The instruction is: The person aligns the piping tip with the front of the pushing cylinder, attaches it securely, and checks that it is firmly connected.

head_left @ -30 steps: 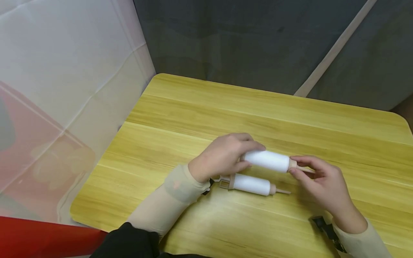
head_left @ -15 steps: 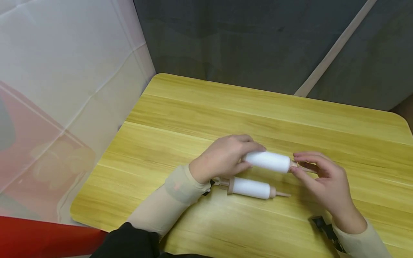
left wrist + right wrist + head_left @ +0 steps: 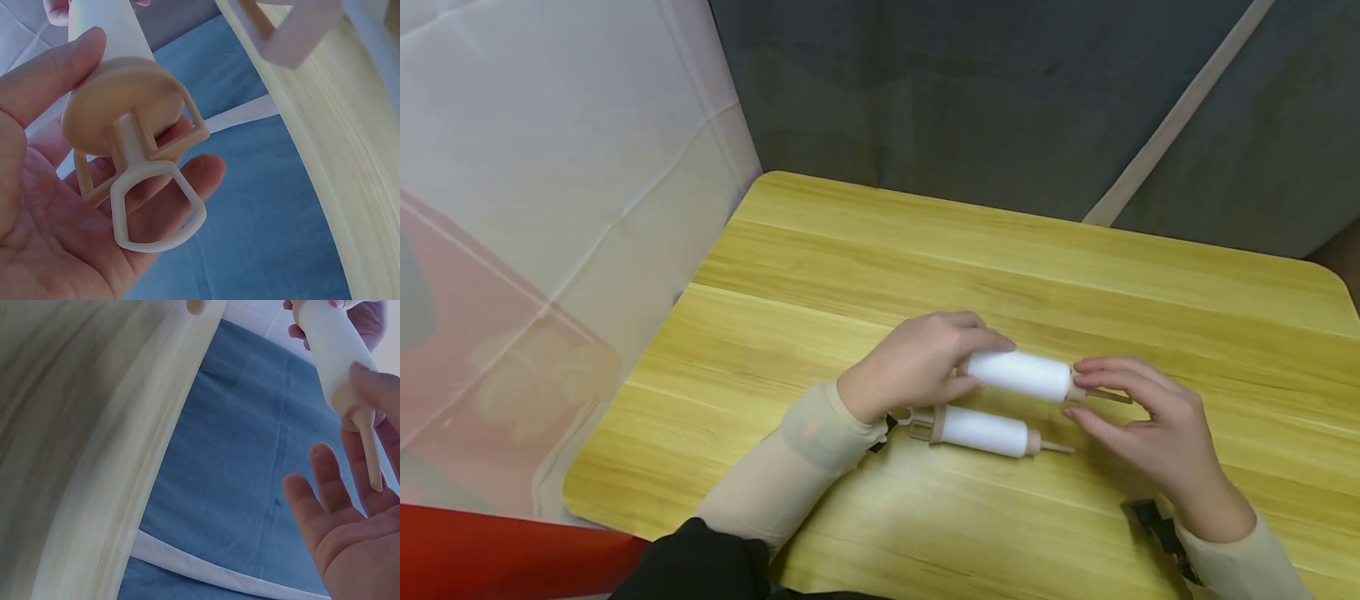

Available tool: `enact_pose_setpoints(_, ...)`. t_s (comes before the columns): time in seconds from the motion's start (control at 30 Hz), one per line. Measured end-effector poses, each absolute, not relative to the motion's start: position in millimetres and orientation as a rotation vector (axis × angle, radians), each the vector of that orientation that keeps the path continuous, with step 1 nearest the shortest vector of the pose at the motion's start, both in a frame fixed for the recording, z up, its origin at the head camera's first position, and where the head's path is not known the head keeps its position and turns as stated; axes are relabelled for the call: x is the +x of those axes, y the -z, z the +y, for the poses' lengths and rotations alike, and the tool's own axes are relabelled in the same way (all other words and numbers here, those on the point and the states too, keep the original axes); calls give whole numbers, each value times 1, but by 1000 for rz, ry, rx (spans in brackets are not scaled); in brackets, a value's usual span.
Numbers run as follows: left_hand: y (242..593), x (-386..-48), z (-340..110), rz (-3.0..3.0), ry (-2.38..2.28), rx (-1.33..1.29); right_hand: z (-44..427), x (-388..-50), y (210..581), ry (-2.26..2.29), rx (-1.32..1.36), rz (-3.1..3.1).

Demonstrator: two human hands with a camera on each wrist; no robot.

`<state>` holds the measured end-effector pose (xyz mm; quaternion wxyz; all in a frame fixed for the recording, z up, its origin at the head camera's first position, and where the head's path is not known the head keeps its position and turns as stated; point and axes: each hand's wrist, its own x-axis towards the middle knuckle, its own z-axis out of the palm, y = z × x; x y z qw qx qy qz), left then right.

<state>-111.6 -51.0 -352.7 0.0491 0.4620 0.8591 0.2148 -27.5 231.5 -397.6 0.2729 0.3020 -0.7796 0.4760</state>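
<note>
A syringe with a white barrel, tan end pieces and a thin tan nozzle is held above the table. My left hand grips its rear end; the left wrist view shows the tan flange with side loops and a white ring handle hanging in front of the fingers. At the other end, my right hand has thumb and fingers around the tan nozzle collar, its remaining fingers spread loosely. A second, similar syringe lies on the table just in front, nozzle pointing right.
The wood-patterned table has rounded corners. A dark curtain with a pale diagonal strip hangs behind it, and a pale cloth hangs along the left. Red fabric shows at the lower left.
My right fingers have shifted around the nozzle collar, loosening and moving over it, and the nozzle shows more fully. My left hand stays put; the second syringe lies in the same place.
</note>
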Motion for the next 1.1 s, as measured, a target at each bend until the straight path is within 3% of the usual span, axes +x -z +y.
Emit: enact_pose_setpoints(1.1,354,-111,-52,2655,-596,1522,244,-24,409,-1232,616,-2447)
